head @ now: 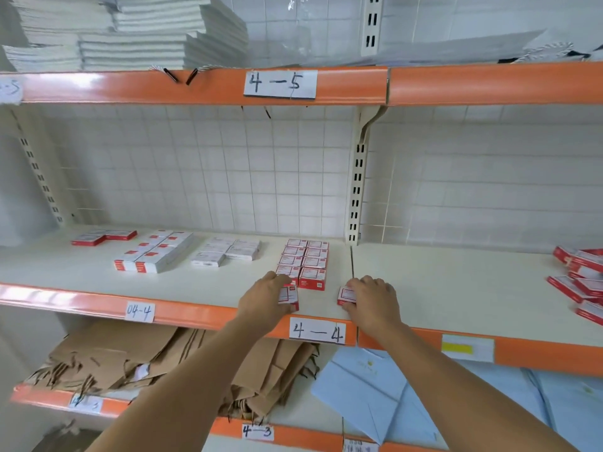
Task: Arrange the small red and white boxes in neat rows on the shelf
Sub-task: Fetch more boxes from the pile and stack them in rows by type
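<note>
While reaching onto the shelf (182,288), left hand (266,296) fingers curled round one small box (289,296). Right hand (372,300) fingers pinching another box (346,295) beside the rows (306,262).

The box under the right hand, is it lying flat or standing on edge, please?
Flat: the box shows its white label face upward on the shelf, right hand gripping it.

Bare forearms, no sleeves, unadorned hands

The left hand (266,296) covers most of one box (288,296); the right hand (372,300) hides all but a corner of another box (345,294). At the right edge, the loose boxes (584,282) are cut off. Print on every box is too small to read.
</note>
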